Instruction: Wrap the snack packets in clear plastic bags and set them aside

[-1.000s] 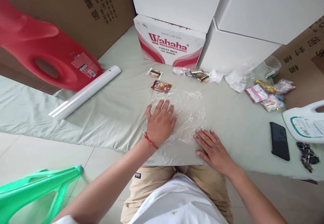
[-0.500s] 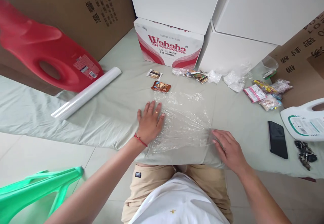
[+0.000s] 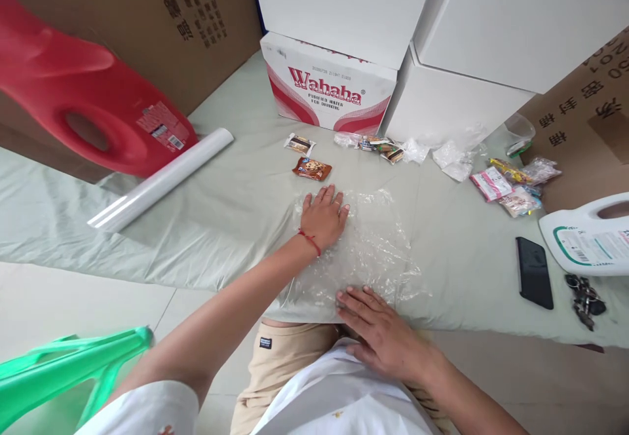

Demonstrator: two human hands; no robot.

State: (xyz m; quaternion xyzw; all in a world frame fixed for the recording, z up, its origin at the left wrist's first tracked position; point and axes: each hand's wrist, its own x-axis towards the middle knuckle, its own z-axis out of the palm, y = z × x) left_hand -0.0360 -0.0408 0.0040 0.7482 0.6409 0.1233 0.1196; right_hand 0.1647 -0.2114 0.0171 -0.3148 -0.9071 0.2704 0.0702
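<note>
A clear sheet of plastic wrap (image 3: 378, 245) lies wrinkled on the green cloth at the table's front edge. My left hand (image 3: 325, 217), with a red string bracelet at the wrist, rests open and palm down on the sheet's upper left part. Nearer to me, my right hand (image 3: 376, 327) is open, its fingertips on the sheet's lower edge. Just beyond my left fingers lies a brown snack packet (image 3: 312, 169). Behind that is a smaller clear-wrapped snack (image 3: 299, 144).
A roll of plastic wrap (image 3: 162, 179) lies by a red jug (image 3: 98, 101) at left. Along the back stand a Wahaha carton (image 3: 329, 88) and white boxes (image 3: 457, 94). At right are snack packets (image 3: 491, 183), a phone (image 3: 534, 272), keys (image 3: 584, 301) and a white jug (image 3: 590, 242).
My left hand has slid right and away from me over the plastic wrap. My right hand has let go of the sheet's right side and moved left to its near edge.
</note>
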